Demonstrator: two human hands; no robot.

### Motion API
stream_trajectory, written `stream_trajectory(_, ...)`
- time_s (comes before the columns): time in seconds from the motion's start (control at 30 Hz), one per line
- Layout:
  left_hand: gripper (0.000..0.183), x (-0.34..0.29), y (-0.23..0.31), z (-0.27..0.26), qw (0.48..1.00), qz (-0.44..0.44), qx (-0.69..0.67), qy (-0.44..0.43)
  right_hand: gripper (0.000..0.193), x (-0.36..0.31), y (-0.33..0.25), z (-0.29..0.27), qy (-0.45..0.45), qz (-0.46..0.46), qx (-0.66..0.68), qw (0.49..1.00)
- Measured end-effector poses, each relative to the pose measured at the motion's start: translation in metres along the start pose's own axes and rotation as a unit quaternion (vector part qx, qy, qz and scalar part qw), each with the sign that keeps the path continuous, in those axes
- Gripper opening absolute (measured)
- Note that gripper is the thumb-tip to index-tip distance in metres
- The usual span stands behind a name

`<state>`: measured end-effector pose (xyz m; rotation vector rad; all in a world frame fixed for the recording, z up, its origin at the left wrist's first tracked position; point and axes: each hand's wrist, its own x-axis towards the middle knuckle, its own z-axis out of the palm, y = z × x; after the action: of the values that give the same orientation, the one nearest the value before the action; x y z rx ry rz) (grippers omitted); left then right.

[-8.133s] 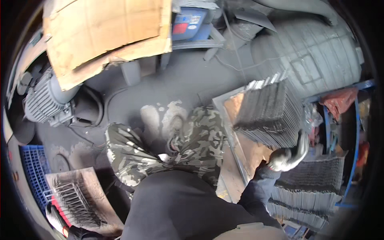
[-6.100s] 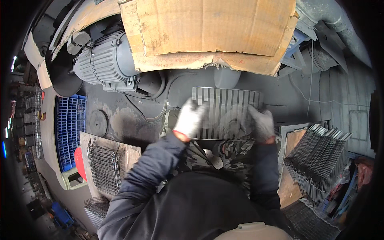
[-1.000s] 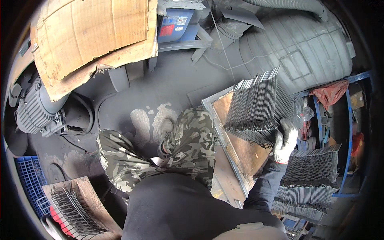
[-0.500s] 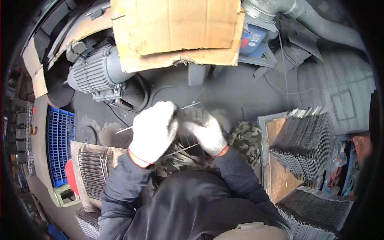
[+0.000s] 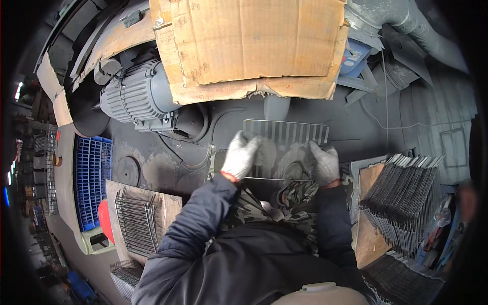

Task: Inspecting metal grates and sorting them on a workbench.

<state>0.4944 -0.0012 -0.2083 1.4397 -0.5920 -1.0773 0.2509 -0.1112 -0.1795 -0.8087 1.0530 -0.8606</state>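
A thin wire rack (image 5: 287, 133) with parallel bars is held level in front of me, above my lap. My left hand (image 5: 241, 155), in a white glove with a red cuff edge, grips its left side. At its right side my right hand (image 5: 326, 163), gloved the same way, has its fingers closed on the frame. The bars look smeared, so their fine detail is hard to make out. Camouflage trousers (image 5: 300, 195) show below the rack.
A stack of wire racks (image 5: 401, 195) stands on a wooden board to the right. More racks (image 5: 136, 223) lie on a board at left, near a blue plastic crate (image 5: 94, 178). A grey motor (image 5: 137, 94) and a cardboard sheet (image 5: 259, 43) are ahead.
The rack has turned from a slanted, nearly edge-on position to face me flat. My hands have moved apart to its two sides, and the view has shifted left.
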Motion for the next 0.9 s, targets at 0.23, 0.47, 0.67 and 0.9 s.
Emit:
stream_trajectory(0.23,0.040,-0.005,0.024,-0.056,0.996,-0.088,0.012,0.019,0.019,0.002,0.028,0.033,0.036,-0.001,-0.098,0.995)
stream_trajectory(0.47,0.049,0.011,-0.001,0.022,0.995,-0.069,0.065,-0.001,0.019,0.005,-0.015,-0.017,0.038,0.018,-0.036,0.998)
stream_trajectory(0.67,0.030,-0.012,0.036,-0.077,0.971,-0.188,-0.126,0.081,0.023,0.030,0.034,0.047,-0.115,0.003,-0.231,0.966)
stream_trajectory(0.9,0.039,0.027,0.038,0.031,0.964,-0.218,-0.090,-0.121,0.037,-0.006,-0.057,-0.040,-0.009,0.112,-0.029,0.993)
